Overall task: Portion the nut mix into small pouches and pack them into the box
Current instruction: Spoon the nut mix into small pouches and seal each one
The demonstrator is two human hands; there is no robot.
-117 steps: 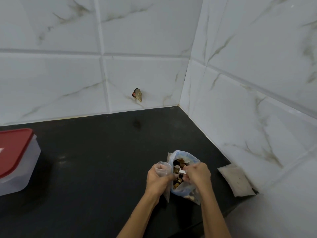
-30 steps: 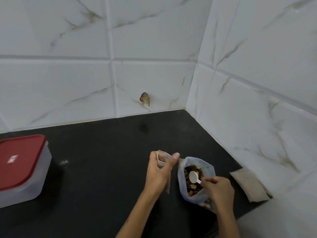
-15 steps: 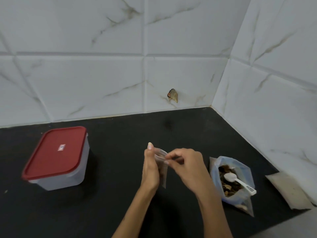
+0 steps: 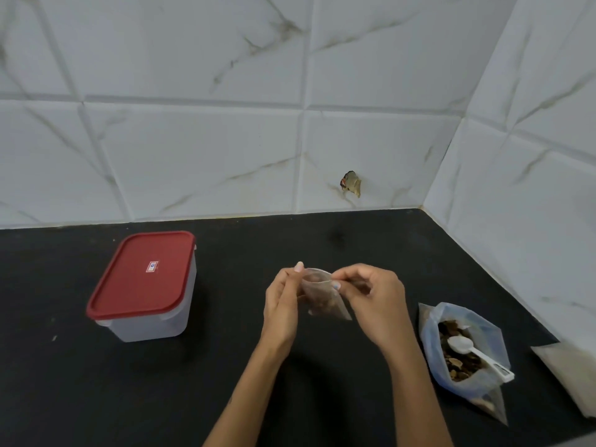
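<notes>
Presently on record, largest first: a black, matte stone countertop (image 4: 96, 398) meeting white marble-patterned wall tiles (image 4: 193, 156) in a corner at the right. A rectangular translucent plastic box (image 4: 151, 321) with a red snap-on lid (image 4: 143, 274), closed, small label at the lid's centre, stands at the left of the counter, well apart from the hands. A large clear bluish plastic bag of brown nut mix (image 4: 464, 353), mouth open, sits on the counter at the right, near the right forearm; a white plastic scoop (image 4: 477, 351) lies in it, bowl on the nuts, handle resting over the bag's near rim. A flat pale packet (image 4: 567, 375) lies at the far right edge, partly cut off by the frame. A small clear plastic pouch (image 4: 322, 295), brown nut pieces visible through its lower part, mouth open at the top, is held upright above the counter centre, between the two hands. The left hand (image 4: 280, 304) grips the pouch's left side, thumb at the rim and fingers behind. The right hand (image 4: 374, 298) pinches the rim's right side between thumb and forefinger. A small brownish chip or stain (image 4: 351, 183) marks the back wall tile just above the counter line.
</notes>
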